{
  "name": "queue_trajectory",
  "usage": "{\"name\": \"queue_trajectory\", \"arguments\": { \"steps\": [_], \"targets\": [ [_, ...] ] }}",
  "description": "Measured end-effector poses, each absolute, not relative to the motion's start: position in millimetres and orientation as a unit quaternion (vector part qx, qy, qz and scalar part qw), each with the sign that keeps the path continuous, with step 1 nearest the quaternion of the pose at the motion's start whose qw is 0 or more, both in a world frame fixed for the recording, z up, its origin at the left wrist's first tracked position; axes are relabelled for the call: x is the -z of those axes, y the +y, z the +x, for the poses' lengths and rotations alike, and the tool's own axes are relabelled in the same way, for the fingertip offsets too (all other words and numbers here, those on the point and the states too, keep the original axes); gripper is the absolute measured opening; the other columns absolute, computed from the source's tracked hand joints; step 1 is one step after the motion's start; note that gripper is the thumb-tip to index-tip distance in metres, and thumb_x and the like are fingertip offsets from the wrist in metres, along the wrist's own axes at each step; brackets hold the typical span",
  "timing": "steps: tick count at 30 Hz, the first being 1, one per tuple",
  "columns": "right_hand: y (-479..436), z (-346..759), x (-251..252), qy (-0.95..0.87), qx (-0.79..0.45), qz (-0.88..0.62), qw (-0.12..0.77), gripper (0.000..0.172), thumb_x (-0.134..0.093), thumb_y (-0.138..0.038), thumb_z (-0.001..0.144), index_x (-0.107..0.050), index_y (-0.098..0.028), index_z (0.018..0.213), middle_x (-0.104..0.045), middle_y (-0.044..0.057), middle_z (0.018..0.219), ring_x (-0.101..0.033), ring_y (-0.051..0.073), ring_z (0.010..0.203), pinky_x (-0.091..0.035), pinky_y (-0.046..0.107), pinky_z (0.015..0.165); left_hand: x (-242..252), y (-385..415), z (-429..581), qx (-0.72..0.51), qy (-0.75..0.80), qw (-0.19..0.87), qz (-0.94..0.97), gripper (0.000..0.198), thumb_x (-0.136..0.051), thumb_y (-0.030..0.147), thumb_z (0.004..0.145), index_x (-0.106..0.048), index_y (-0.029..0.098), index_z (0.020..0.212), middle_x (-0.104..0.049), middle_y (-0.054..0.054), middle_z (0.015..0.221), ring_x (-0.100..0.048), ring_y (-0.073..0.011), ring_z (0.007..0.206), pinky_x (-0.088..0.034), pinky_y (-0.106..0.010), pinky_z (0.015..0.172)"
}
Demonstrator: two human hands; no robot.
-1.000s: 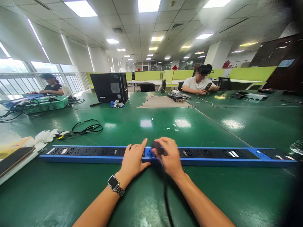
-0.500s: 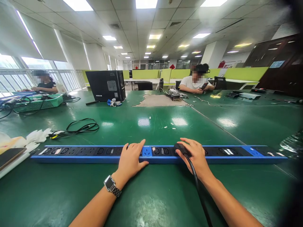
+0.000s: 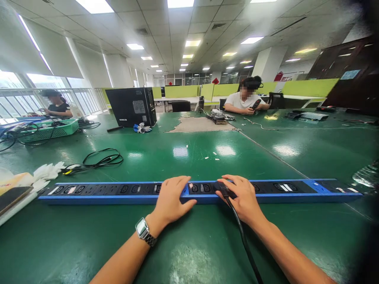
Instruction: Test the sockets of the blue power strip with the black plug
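A long blue and black power strip lies crosswise on the green table in front of me, with rows of sockets facing up. My left hand rests over its middle, fingers stretched out and thumb apart, holding nothing. My right hand grips a black power plug between thumb and fingers at the strip's sockets, right of centre. Whether its prongs sit in a socket is hidden. From the plug, a thick black cable runs down toward the table's near edge.
A coiled black cable lies beyond the strip at left. Farther back stand a green basket of cables and a black computer case. Two people sit across the table. White gloves lie at left.
My left hand has slid right along the strip, now covering most of the blue socket. My right hand and the plug have shifted slightly left.
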State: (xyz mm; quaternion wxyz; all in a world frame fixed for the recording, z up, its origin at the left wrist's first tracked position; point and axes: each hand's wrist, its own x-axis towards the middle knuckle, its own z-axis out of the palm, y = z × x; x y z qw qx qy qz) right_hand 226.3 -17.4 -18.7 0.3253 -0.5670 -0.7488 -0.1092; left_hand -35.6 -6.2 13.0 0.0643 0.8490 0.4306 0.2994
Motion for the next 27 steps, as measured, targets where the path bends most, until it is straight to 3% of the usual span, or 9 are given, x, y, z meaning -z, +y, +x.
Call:
{"name": "queue_trajectory", "arguments": {
  "steps": [2, 7, 10, 14, 17, 21, 27],
  "targets": [
    [-19, 227, 23, -0.746, 0.127, -0.577, 0.307, 0.038, -0.050, -0.050, 0.089, -0.063, -0.030, 0.119, -0.061, 0.007, 0.126, -0.052, 0.028, 0.114, -0.038, 0.051, 0.099, -15, -5, -11, -0.330, 0.388, 0.100, 0.855, 0.059, -0.071, 0.033, 0.079, -0.050, 0.023, 0.133, -0.060, -0.010, 0.132, -0.054, -0.0270, 0.121, -0.041, -0.046, 0.105],
    [-21, 228, 37, -0.726, 0.165, -0.612, 0.268, 0.078, -0.055, -0.062, 0.079, -0.041, -0.018, 0.142, -0.054, 0.017, 0.136, -0.049, 0.034, 0.120, -0.037, 0.053, 0.099, -13, 5, 51, -0.313, 0.380, 0.121, 0.862, 0.041, -0.067, 0.021, 0.081, -0.061, 0.022, 0.121, -0.071, -0.007, 0.113, -0.063, -0.0246, 0.104, -0.050, -0.042, 0.094],
    [-21, 226, 39, -0.717, 0.163, -0.632, 0.244, 0.072, -0.055, -0.062, 0.079, -0.045, -0.021, 0.138, -0.054, 0.014, 0.136, -0.049, 0.034, 0.120, -0.039, 0.051, 0.097, -17, 5, 65, -0.377, 0.349, 0.102, 0.852, 0.029, -0.058, 0.013, 0.084, -0.065, 0.023, 0.110, -0.074, -0.004, 0.102, -0.066, -0.0214, 0.096, -0.052, -0.039, 0.090],
    [-21, 224, 38, -0.708, 0.162, -0.649, 0.227, 0.072, -0.058, -0.066, 0.075, -0.052, -0.022, 0.131, -0.056, 0.013, 0.135, -0.047, 0.035, 0.122, -0.038, 0.053, 0.098, -37, 2, 34, -0.553, 0.312, 0.043, 0.772, 0.032, -0.049, 0.014, 0.088, -0.061, 0.021, 0.117, -0.071, -0.007, 0.112, -0.063, -0.0208, 0.106, -0.049, -0.036, 0.095],
    [-20, 225, 40, -0.702, 0.164, -0.654, 0.232, 0.076, -0.057, -0.071, 0.072, -0.054, -0.023, 0.131, -0.057, 0.012, 0.135, -0.047, 0.036, 0.122, -0.038, 0.055, 0.098, -47, 5, -31, -0.587, 0.376, 0.018, 0.717, 0.031, -0.050, 0.020, 0.090, -0.061, 0.021, 0.119, -0.070, -0.007, 0.113, -0.064, -0.0208, 0.106, -0.049, -0.034, 0.096],
    [-18, 225, 43, -0.698, 0.170, -0.653, 0.239, 0.078, -0.054, -0.075, 0.071, -0.056, -0.023, 0.128, -0.058, 0.012, 0.133, -0.048, 0.037, 0.121, -0.038, 0.056, 0.097, -36, 8, -133, -0.509, 0.496, 0.080, 0.699, 0.035, -0.055, 0.035, 0.089, -0.060, 0.019, 0.119, -0.072, -0.006, 0.108, -0.068, -0.0225, 0.099, -0.052, -0.034, 0.091],
    [-18, 224, 44, -0.695, 0.173, -0.655, 0.241, 0.078, -0.052, -0.077, 0.072, -0.056, -0.022, 0.128, -0.059, 0.012, 0.132, -0.047, 0.036, 0.121, -0.038, 0.056, 0.096, -19, 3, -184, -0.361, 0.483, 0.151, 0.783, 0.033, -0.051, 0.040, 0.090, -0.064, 0.019, 0.112, -0.075, -0.003, 0.096, -0.070, -0.0202, 0.083, -0.055, -0.030, 0.079]
  ]
}}
